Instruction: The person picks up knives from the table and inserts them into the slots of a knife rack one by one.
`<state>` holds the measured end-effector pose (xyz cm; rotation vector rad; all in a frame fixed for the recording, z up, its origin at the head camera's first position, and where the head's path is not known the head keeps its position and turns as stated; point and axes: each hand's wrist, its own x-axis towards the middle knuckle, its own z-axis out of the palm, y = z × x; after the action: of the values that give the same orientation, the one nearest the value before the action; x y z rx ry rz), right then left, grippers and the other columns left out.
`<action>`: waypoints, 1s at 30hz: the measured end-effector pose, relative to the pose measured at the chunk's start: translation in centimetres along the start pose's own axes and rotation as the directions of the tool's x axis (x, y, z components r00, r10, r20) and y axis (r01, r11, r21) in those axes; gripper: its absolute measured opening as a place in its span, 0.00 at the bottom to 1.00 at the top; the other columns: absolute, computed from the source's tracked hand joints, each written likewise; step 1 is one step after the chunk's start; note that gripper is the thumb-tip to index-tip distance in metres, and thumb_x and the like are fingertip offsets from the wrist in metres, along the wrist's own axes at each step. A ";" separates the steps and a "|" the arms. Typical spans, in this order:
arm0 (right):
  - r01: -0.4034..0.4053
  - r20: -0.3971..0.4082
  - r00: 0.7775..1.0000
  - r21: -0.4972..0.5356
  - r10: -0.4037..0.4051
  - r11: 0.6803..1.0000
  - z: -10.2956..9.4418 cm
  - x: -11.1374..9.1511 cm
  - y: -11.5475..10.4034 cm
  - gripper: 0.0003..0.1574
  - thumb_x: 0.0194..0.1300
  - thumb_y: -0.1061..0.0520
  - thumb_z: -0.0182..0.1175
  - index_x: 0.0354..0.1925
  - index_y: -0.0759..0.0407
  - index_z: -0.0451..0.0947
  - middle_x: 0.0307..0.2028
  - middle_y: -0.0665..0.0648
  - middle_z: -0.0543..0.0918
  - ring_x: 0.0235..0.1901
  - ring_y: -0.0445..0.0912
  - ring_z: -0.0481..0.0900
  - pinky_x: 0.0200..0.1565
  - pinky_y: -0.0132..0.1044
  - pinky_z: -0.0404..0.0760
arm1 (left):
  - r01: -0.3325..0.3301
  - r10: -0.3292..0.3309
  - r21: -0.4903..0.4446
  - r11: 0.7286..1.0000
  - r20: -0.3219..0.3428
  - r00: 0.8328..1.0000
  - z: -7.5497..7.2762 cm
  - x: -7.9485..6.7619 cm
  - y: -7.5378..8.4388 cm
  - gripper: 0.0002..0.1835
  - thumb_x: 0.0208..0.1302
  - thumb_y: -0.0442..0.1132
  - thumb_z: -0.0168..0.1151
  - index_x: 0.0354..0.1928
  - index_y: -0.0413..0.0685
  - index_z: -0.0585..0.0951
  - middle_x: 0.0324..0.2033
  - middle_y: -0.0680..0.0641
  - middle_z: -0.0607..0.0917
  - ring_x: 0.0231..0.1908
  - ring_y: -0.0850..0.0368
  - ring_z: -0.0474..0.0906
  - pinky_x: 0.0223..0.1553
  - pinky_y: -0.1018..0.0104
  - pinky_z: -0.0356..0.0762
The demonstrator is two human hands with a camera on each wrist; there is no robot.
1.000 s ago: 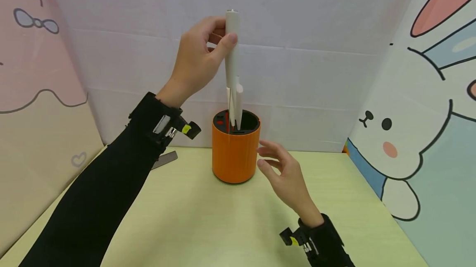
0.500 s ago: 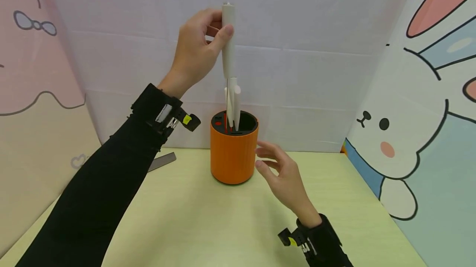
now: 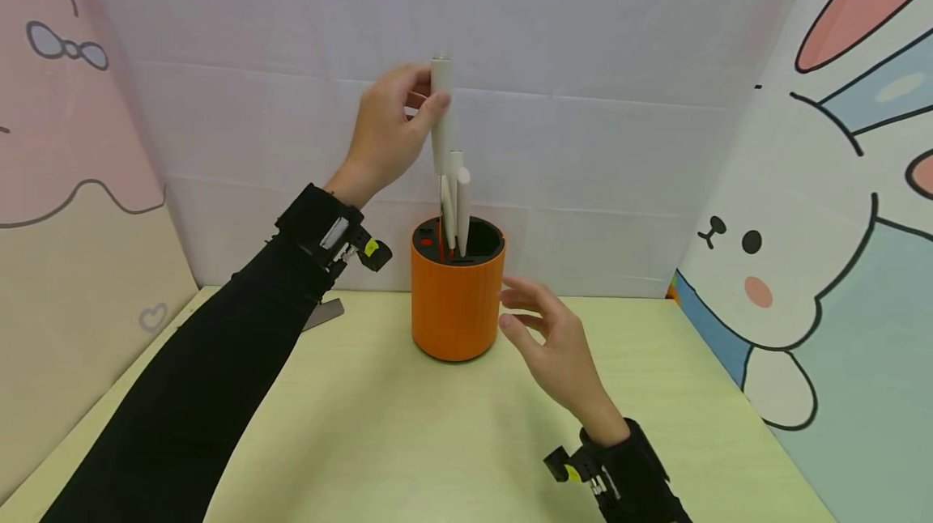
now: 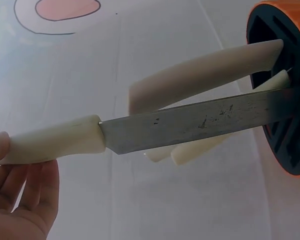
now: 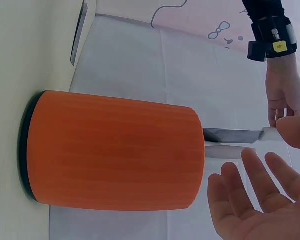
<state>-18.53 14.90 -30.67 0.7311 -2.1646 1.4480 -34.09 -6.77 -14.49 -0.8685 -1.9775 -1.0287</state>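
Note:
My left hand [image 3: 389, 130] pinches the white handle of a knife [image 4: 55, 139] between thumb and fingers, above an orange knife block [image 3: 457, 312] with a black slotted top. The knife's blade [image 4: 190, 126] points down, and its lower end is inside the block, out of sight. Several other white handles [image 4: 205, 75] stick up from the block beside that blade. Close to the block's right side, my right hand [image 3: 557, 353] is held with fingers spread and loosely bent, holding nothing; whether a fingertip touches the block I cannot tell.
A flat grey strip [image 3: 325, 313] lies on the pale table [image 3: 408, 434], left of the block and partly behind my left sleeve. White sheeting [image 3: 619, 150] stands behind, and cartoon-printed panels [image 3: 845, 304] flank the table.
My left hand rose slightly with the knife, then came down with it, so more of the blade is inside the block. My right hand has hardly moved.

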 end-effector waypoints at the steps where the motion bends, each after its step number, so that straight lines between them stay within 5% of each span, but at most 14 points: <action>1: 0.000 -0.001 1.000 -0.001 0.000 1.000 0.0 0.0 0.0 0.25 0.65 0.68 0.58 0.60 0.62 0.69 0.47 0.59 0.79 0.48 0.47 0.77 0.51 0.37 0.78 | 0.001 -0.001 0.002 1.000 0.003 1.000 0.1 -0.1 -0.2 0.15 0.70 0.46 0.56 0.53 0.47 0.77 0.43 0.52 0.78 0.39 0.64 0.76 0.42 0.72 0.77; 30: -0.015 0.004 1.000 -0.002 0.015 1.000 0.1 -0.1 -0.3 0.24 0.66 0.67 0.58 0.60 0.61 0.70 0.47 0.58 0.78 0.48 0.47 0.77 0.52 0.44 0.78 | 0.087 -0.092 0.053 0.995 0.092 0.991 3.0 -2.9 -5.3 0.14 0.71 0.43 0.56 0.54 0.46 0.75 0.44 0.49 0.78 0.41 0.61 0.75 0.45 0.69 0.75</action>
<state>-18.28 14.76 -30.59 0.7192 -2.1782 1.4523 -37.84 -7.22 -20.13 -0.8218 -2.1291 -1.0019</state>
